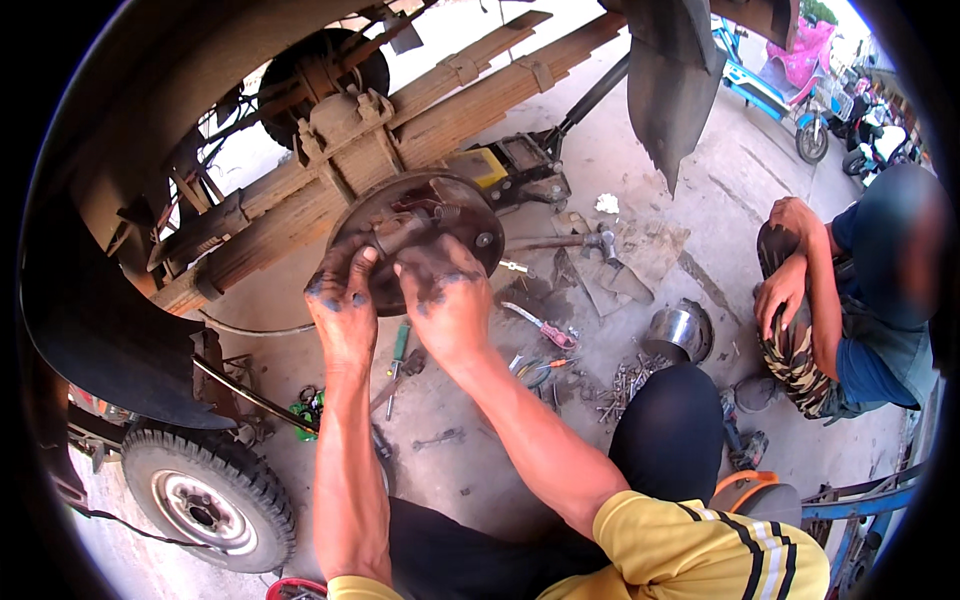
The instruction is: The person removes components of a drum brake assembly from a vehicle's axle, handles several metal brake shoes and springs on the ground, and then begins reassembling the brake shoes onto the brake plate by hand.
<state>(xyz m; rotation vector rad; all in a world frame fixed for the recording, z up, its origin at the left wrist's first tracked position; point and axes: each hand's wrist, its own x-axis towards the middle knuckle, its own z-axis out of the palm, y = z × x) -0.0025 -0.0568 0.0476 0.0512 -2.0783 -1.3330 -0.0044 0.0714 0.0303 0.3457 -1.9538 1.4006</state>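
A round, rusty brake backing plate [487,215] hangs at the end of the axle, with a coil spring [447,212] near its top. My left hand [342,290] is closed at the plate's lower left edge, thumb raised; its fingertips are hidden. Beside it, my right hand [447,290] lies against the lower middle of the plate with its fingers bent inward. What either hand grips is hidden by the fingers and the dark parts. Dark grease marks both hands.
Rusty leaf springs [470,105] run behind the plate, above a jack [525,165]. On the floor lie a hammer [603,243], a green-handled screwdriver [400,342], a metal drum [680,330] and several bolts [630,385]. A person [860,290] crouches at right; a wheel [205,505] stands lower left.
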